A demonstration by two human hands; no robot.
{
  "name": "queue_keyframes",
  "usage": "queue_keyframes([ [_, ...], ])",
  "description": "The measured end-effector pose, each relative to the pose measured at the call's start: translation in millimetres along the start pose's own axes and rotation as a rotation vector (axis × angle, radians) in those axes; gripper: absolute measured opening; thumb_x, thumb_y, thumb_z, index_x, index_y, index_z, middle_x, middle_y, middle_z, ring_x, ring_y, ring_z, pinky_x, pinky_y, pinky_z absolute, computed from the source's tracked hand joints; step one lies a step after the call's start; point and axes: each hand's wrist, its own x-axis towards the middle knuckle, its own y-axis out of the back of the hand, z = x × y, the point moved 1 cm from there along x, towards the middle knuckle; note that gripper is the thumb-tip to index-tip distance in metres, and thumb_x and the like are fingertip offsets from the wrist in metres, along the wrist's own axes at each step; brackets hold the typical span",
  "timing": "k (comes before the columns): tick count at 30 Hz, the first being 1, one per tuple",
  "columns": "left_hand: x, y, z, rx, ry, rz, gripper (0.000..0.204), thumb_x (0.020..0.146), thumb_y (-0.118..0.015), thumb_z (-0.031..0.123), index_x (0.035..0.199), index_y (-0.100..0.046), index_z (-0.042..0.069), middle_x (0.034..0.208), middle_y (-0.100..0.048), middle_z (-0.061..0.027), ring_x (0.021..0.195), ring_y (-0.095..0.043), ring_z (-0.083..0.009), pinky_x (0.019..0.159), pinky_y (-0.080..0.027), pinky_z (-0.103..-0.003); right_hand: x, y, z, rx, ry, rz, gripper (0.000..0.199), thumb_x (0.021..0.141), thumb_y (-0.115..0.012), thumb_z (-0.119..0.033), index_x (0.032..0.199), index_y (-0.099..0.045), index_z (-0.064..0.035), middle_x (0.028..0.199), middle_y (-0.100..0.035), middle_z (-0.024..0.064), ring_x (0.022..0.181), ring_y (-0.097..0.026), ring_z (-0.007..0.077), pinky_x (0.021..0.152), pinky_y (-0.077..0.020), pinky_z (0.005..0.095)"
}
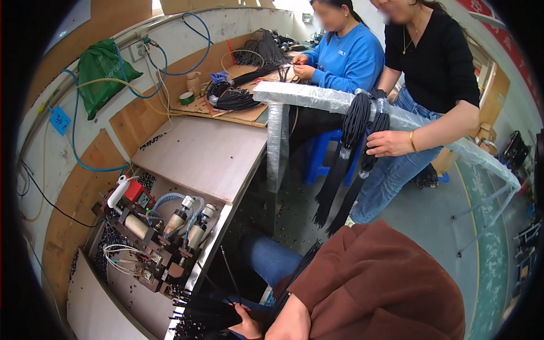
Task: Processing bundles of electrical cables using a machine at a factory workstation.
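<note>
At the lower edge, my left hand (pixel 246 324) has its thumb and fingers closed on a thin black cable (pixel 229 273), which rises from the fingertips towards the bench edge. Beside this hand, a thick bundle of black cables (pixel 207 311) lies with its many tips pointing left. My right hand (pixel 290 324) comes out of a brown sleeve; only the wrist and back part show, and its fingers are hidden below the frame. More black cables (pixel 297 277) lie across my lap by the right wrist. Just past the bundle stands a small bench machine (pixel 164 238) with cylinders and hoses.
Small black bits lie scattered over the bench (pixel 198 150). One co-worker in black handles cable bundles (pixel 357 122) hung over a wrapped rail (pixel 317 97); another in blue works at the far table. A green bag (pixel 105 73) and blue air hoses hang on the left wall.
</note>
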Motion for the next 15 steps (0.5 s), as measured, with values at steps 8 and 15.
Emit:
queue_keyframes([
  [8, 1.7, 5.0, -2.3, 0.013, 0.031, 0.002, 0.010, 0.082, -0.059, 0.005, 0.089, -0.056, -0.001, 0.067, -0.056, -0.0034, 0.050, -0.046, -0.0079, 0.045, -0.037, -0.020, 10.9, -2.3, 4.8, -0.353, 0.000, -0.063, 0.020, 0.093, -0.043, -0.014, 0.101, -0.055, 0.0000, 0.094, -0.057, 0.0130, 0.090, -0.053, 0.0253, 0.080, -0.0405, 0.0348],
  [15, -4.6, -0.7, 29.1, 0.035, 0.060, 0.043, 0.010, 0.083, -0.058, 0.006, 0.089, -0.056, -0.002, 0.070, -0.057, -0.0036, 0.052, -0.048, -0.0078, 0.047, -0.039, -0.021, -3.3, 15.7, 58.9, -0.288, -0.398, -0.179, 0.061, 0.079, -0.061, -0.038, 0.123, -0.030, -0.0098, 0.124, -0.033, 0.0099, 0.117, -0.029, 0.0228, 0.095, -0.0238, 0.0313],
])
